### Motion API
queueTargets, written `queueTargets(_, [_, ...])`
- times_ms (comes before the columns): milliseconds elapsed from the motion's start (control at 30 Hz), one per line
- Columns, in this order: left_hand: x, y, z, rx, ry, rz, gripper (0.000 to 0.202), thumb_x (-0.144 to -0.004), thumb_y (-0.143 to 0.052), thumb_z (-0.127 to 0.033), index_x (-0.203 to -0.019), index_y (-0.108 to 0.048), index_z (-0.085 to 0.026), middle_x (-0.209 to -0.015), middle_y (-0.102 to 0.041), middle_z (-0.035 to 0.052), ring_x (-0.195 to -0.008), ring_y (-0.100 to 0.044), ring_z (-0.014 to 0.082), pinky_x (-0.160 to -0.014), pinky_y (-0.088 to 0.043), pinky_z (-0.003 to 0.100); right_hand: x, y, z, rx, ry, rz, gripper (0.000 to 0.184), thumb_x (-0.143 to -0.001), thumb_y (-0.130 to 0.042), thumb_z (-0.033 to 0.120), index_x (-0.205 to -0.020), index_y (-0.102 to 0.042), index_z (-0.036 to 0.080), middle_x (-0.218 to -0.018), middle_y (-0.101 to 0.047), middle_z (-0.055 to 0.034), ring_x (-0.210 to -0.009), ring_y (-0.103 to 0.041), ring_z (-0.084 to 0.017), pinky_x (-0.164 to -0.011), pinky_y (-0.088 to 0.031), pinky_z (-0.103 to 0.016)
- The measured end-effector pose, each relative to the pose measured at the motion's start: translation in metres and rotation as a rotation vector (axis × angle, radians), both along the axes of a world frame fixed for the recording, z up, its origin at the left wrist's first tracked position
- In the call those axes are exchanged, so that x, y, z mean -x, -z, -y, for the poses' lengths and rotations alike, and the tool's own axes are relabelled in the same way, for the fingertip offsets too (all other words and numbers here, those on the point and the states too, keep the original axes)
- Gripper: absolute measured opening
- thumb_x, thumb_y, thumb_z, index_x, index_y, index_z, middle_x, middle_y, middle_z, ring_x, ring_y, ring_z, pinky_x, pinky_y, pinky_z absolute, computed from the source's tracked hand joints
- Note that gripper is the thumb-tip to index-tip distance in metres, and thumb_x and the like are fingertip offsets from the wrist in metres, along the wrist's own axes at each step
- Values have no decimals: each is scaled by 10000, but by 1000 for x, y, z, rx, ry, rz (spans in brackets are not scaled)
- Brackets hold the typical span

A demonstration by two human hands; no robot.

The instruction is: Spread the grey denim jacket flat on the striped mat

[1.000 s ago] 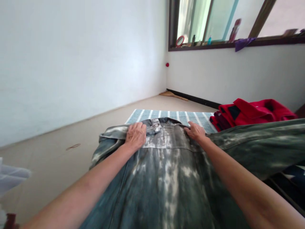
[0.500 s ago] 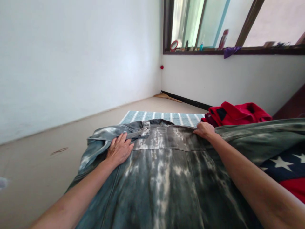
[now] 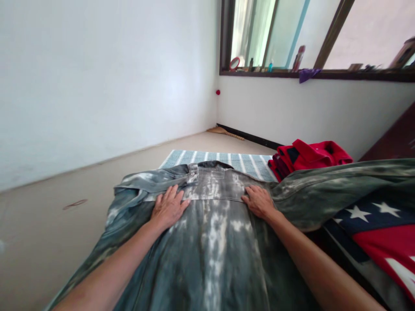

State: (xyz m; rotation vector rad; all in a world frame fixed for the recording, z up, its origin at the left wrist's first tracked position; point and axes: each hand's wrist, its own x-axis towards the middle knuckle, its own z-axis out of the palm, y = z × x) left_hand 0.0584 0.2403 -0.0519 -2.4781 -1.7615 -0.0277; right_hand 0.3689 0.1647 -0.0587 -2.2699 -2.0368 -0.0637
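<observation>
A grey-green denim jacket with pale bleached streaks lies spread out, its back facing up and its collar end away from me. Its left sleeve is folded inward along the shoulder, the buttoned cuff near the collar. My left hand rests on the upper back just below that cuff, fingers spread. On the other side of the yoke, my right hand lies with its fingers on the fabric. The right sleeve stretches out to the right.
Folded red clothing sits beyond the right sleeve on a blue-and-white striped sheet. At right lies a garment with white stars. A broom is on the floor in the corner. Bottles and a mirror line the windowsill.
My right hand has let go of the jacket's shoulder edge and moved left and nearer, onto the yoke. My left hand stays almost in place. More of the starred garment shows.
</observation>
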Motion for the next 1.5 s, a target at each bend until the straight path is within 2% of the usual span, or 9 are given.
queueTargets(267, [3,1,32,16,5,69,531,-975,-345,-428,-1384,-484,-119,-1527,-358,166,-1437,-263,283,-1141,-209,498,-18,19,22,-43,156,3,465,-987,-337,465,-1269,-551,164,-1322,-549,-142,-1260,-438,-274,-1019,-294,-394])
queueTargets(500, [4,-5,79,136,68,60,586,-968,-361,-462,-1463,-387,-151,-1580,-243,121,-1465,-177,271,-1149,-179,529,-9,7,52,-77,151,10,447,-976,-381,412,-1255,-567,115,-1319,-548,-193,-1272,-431,-321,-1041,-284,-457])
queueTargets(700, [-2,1,126,150,188,134,601,-961,-359,-514,-1448,-422,-167,-1576,-252,123,-1464,-177,276,-1163,-175,506,27,9,109,-77,-42,-25,515,-970,-393,467,-1401,-467,195,-1501,-412,-97,-1411,-294,-236,-1143,-192,-386])
queueTargets(800, [0,7,142,201,230,131,605,-962,-357,-517,-1463,-399,-181,-1584,-231,113,-1467,-164,272,-1169,-147,513,21,17,135,1,-39,-89,528,-965,-403,467,-1393,-483,168,-1489,-426,-123,-1403,-319,-267,-1128,-244,-440])
queueTargets(933, [-4,-2,154,231,163,134,612,-972,-332,-508,-1456,-403,-140,-1580,-230,143,-1466,-161,282,-1161,-162,527,9,10,156,6,-5,-100,533,-969,-386,426,-1391,-479,115,-1457,-458,-155,-1356,-400,-263,-1096,-322,-399])
queueTargets(1033, [-10,-7,167,193,242,185,624,-967,-321,-534,-1467,-384,-166,-1583,-233,119,-1470,-149,271,-1166,-161,513,9,6,182,-16,-1,-94,542,-951,-403,434,-1388,-485,125,-1448,-471,-145,-1344,-418,-267,-1099,-330,-390])
queueTargets(1133, [-13,-2,180,260,357,168,647,-955,-319,-567,-1499,-316,-217,-1591,-216,73,-1473,-140,245,-1176,-133,500,8,11,219,-53,82,-62,541,-922,-432,418,-1363,-508,115,-1434,-477,-164,-1339,-422,-293,-1076,-363,-402])
queueTargets(1267, [-15,4,184,319,341,121,669,-955,-301,-572,-1519,-259,-215,-1602,-177,68,-1477,-118,235,-1178,-103,492,-3,19,259,-34,272,-135,534,-920,-410,396,-1340,-505,80,-1291,-580,-196,-1164,-581,-301,-937,-469,-387])
queueTargets(1500, [-17,3,184,283,337,139,649,-959,-313,-545,-1510,-285,-205,-1598,-173,89,-1474,-138,242,-1171,-112,501,-15,16,266,-67,455,-434,538,-912,-406,408,-1364,-468,124,-1067,-703,-143,-989,-675,-256,-790,-496,-319])
